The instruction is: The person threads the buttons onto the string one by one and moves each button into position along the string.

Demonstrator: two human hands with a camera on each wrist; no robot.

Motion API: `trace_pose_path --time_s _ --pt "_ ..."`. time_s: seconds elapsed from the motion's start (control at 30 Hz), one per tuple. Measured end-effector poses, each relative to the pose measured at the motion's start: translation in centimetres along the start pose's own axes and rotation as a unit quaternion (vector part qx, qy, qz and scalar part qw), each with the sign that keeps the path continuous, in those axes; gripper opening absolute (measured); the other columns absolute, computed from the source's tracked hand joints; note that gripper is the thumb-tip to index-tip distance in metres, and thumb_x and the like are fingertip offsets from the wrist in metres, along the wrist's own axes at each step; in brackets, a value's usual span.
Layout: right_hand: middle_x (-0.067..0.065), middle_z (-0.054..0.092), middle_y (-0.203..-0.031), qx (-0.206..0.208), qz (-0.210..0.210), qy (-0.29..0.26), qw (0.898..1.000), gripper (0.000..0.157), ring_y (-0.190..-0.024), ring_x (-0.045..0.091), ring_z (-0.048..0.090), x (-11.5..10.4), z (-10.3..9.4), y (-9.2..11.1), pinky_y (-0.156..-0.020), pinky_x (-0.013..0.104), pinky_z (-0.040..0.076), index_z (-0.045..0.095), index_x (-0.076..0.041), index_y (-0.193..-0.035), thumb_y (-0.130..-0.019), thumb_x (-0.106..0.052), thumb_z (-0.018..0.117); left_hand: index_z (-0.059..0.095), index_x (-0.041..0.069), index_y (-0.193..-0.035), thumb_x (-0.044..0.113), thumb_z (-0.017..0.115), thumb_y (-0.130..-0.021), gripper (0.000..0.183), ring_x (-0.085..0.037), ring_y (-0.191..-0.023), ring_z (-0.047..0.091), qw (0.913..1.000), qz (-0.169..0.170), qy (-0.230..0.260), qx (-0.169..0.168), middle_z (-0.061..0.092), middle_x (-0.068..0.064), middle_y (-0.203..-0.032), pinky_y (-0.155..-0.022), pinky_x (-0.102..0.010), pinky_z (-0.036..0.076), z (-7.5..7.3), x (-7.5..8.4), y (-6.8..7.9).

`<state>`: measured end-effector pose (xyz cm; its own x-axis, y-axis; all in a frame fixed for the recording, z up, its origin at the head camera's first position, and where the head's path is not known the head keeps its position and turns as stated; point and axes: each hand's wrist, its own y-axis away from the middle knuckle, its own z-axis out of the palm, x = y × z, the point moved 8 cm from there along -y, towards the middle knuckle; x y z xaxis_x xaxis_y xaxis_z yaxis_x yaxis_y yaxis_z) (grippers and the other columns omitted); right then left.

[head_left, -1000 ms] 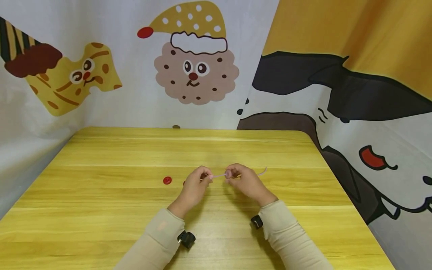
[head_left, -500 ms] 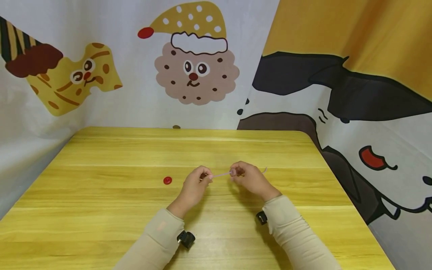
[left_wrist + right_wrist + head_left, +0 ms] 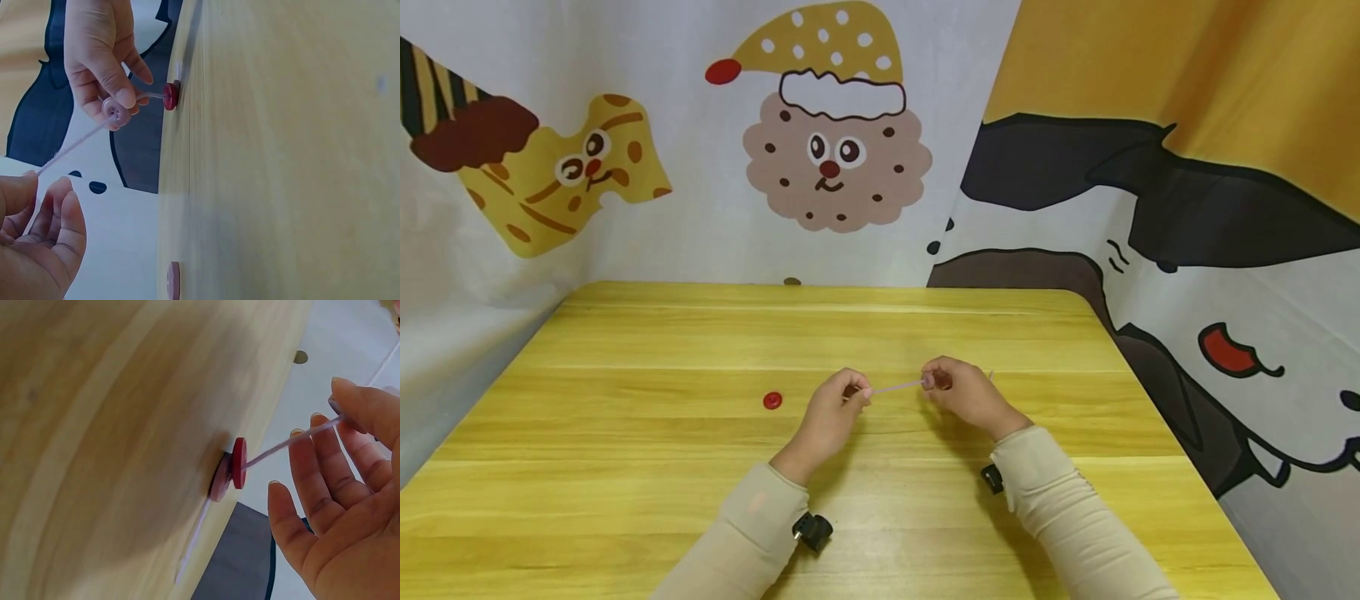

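My left hand (image 3: 837,414) pinches one end of a pale pink string (image 3: 897,387) between thumb and forefinger. To its right, my right hand (image 3: 968,398) pinches a pale pink button (image 3: 115,112) threaded on the string. The string stretches straight between both hands. Past the right hand it runs through a red button (image 3: 239,463), which sits right at the tabletop; a duller pink disc shape shows against it. The string's tail (image 3: 192,540) lies beyond that on the wood. In the head view the right hand hides the threaded red button.
A loose red button (image 3: 772,401) lies flat on the wooden table (image 3: 625,492), left of the left hand. Behind the far edge hangs a curtain (image 3: 685,242) printed with cartoon figures. Black wrist cameras (image 3: 813,532) sit by both cuffs.
My right hand has moved right and slightly away with the pale pink button, lengthening the string between the hands. Less tail shows beyond it. The left hand stays almost still.
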<state>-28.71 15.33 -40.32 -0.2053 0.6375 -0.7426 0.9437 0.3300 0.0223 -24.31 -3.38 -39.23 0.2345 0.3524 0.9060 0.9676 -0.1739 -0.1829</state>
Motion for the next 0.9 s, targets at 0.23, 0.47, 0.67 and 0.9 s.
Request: trace_pose_path --time_s 0.23,0.47,0.67,0.9 --pt "0.004 0.062 -0.096 0.004 0.002 0.052 0.999 0.014 -0.094 0.02 0.059 0.7 -0.4 -0.3 -0.08 0.034 0.05 0.062 -0.005 -0.103 -0.09 -0.003 0.066 0.057 0.003 -0.094 0.006 0.055 -0.098 0.005 -0.026 -0.085 0.059 1.0 0.0 0.003 0.0 0.061 -0.007 -0.086 -0.072 -0.033 0.049 -0.1 -0.2 0.0" --pt "0.004 0.06 -0.094 -0.001 0.007 0.055 0.998 0.012 -0.092 0.019 0.058 1.5 -0.4 -0.6 -0.079 0.033 0.049 0.061 -0.005 -0.1 -0.09 -0.003 0.066 0.058 0.003 -0.095 0.007 0.055 -0.098 0.006 -0.024 -0.083 0.058 1.0 -0.003 0.003 0.0 0.061 -0.007 -0.085 -0.07 -0.033 0.048 -0.2 -0.3 0.0" --pt "0.006 0.06 -0.093 -0.002 0.007 0.072 0.997 0.015 -0.09 0.02 0.057 1.6 -0.7 -0.7 -0.08 0.035 0.048 0.063 -0.003 -0.102 -0.088 -0.003 0.068 0.058 0.003 -0.095 0.008 0.055 -0.098 0.006 -0.018 -0.08 0.056 1.0 -0.004 0.005 0.0 0.061 -0.007 -0.086 -0.07 -0.032 0.047 -0.2 -0.5 0.1" --pt "0.007 0.059 -0.095 -0.009 0.025 0.08 0.996 0.022 -0.087 0.019 0.053 2.6 -1.0 -0.8 -0.079 0.033 0.047 0.063 -0.001 -0.109 -0.088 -0.004 0.069 0.057 0.004 -0.095 0.008 0.054 -0.098 0.006 -0.026 -0.083 0.058 0.9999 -0.007 0.012 -0.004 0.06 -0.006 -0.086 -0.069 -0.029 0.047 -0.1 -0.6 0.2"
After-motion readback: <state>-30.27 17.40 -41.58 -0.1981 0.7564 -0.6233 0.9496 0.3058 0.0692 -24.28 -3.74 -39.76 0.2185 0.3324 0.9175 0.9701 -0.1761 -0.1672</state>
